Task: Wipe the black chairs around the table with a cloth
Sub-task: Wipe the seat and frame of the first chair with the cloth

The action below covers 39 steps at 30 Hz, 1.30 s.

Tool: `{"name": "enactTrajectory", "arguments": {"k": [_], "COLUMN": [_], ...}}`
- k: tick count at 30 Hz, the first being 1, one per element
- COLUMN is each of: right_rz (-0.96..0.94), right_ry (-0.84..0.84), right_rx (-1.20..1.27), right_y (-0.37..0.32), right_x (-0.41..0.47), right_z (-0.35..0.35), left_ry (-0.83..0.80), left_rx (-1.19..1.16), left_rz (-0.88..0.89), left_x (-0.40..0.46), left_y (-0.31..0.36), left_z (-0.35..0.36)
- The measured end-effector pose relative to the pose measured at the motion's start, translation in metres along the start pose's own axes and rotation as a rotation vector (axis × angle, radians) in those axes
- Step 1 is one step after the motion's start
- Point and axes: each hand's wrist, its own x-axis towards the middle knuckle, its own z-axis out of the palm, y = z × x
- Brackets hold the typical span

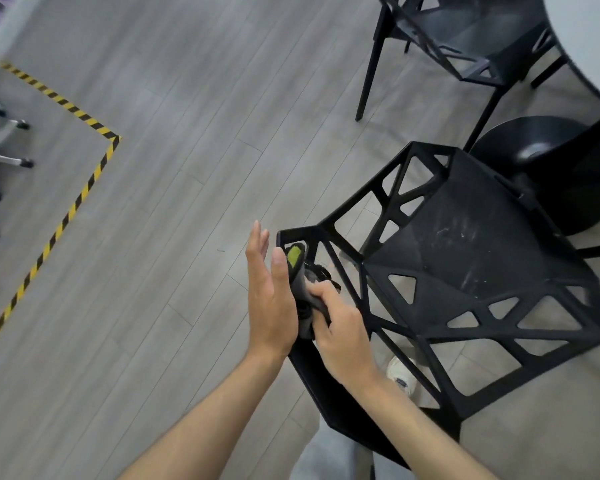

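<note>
Folding the cloth [303, 289] | our right hand [340, 327] grips it; left hand [269, 299] lies open, flat against it | both by the near chair [465, 271] backrest corner | we should make a firm pad, then wipe the smudged seat.

Grey plank floor [174, 188] with what stands on it

We look down on pale grey wood-look planks running diagonally. On them stand a black lattice chair [465, 258] near us and a second black chair [465, 39] farther off at upper right, well apart. Between them and to the right sits the round black table base [548, 168], with a white tabletop [589, 39] edge above it. Yellow-and-black tape [66, 209] is stuck to the planks in an angled line at left, beside white caster legs [4, 157]. A pale shoe [400, 374] rests under the near chair.
</note>
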Motion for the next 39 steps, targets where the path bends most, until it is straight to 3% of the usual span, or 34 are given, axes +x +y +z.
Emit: {"name": "enactTrajectory", "arguments": {"k": [4,10,13,16,23,32,39], "right_rz": [-0.027,-0.006,0.124,0.138,0.356,0.297,0.322], "right_ry": [0.058,0.267,0.21,0.095,-0.043,0.208,-0.07], "right_rx": [-0.003,-0.233,-0.33,-0.391,-0.527,-0.307,-0.484], "right_y": [0.0,0.031,0.058,0.065,0.112,0.084,0.121], "right_x": [0.031,0.109,0.127,0.123,0.047,0.111,0.026], "right_z": [0.013,0.028,0.006,-0.012,-0.053,-0.003,-0.06], "left_ry": [-0.023,-0.04,-0.048,-0.053,-0.063,-0.059,-0.052], "left_rx": [0.025,0.089,0.13,0.167,0.217,0.212,0.251], "left_rz": [0.008,0.007,0.004,0.005,0.021,0.02,0.041], "left_x": [0.001,0.004,0.004,0.004,0.003,0.004,0.003], "left_y": [0.0,0.001,0.001,0.001,0.0,-0.003,-0.004], "left_z": [0.0,0.001,0.002,0.002,0.001,0.002,0.001]}}
